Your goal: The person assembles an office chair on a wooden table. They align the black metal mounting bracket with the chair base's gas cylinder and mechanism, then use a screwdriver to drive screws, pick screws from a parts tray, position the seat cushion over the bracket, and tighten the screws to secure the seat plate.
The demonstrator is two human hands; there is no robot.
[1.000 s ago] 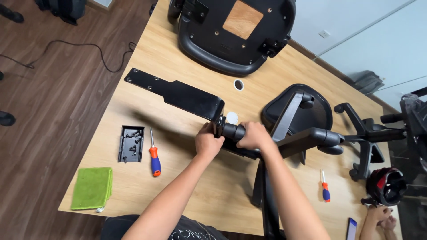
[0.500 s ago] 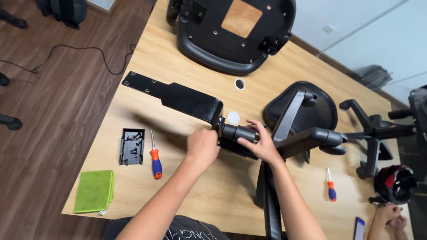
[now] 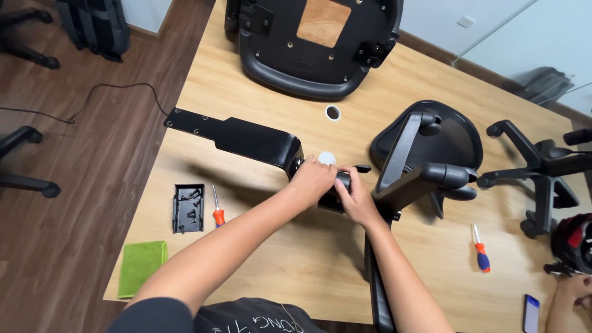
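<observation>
At the far left of the wooden table [image 3: 296,259] lay a green cloth [image 3: 141,266], and just beside it a small black tray [image 3: 188,208] of screws, with an orange-handled screwdriver [image 3: 217,207] next to that. Further in, a long black armrest bracket [image 3: 237,137] stretched from the table's left edge toward the middle, its flat mounting plate pointing away and its thicker end meeting the hands. The left hand [image 3: 313,180] was closed over that thick end, and the right hand [image 3: 356,200] was wrapped around the short black cylinder [image 3: 341,182] joined to it; both were gripping, though how the fingers lay underneath could not be told. A small white cap [image 3: 327,158] sat on the table touching or just behind the left hand. To the right stood the black chair back frame [image 3: 425,154], then a second orange-and-blue screwdriver [image 3: 480,250], and the wheeled chair base [image 3: 542,166] near the right edge. Another person's hand [image 3: 570,290] showed at the lower right corner. The risk, as I judged it, was that the bracket's long free end could swing and sweep the tray of screws off the table, or that a finger could be pinched at the joint if the two parts were twisted hard.
</observation>
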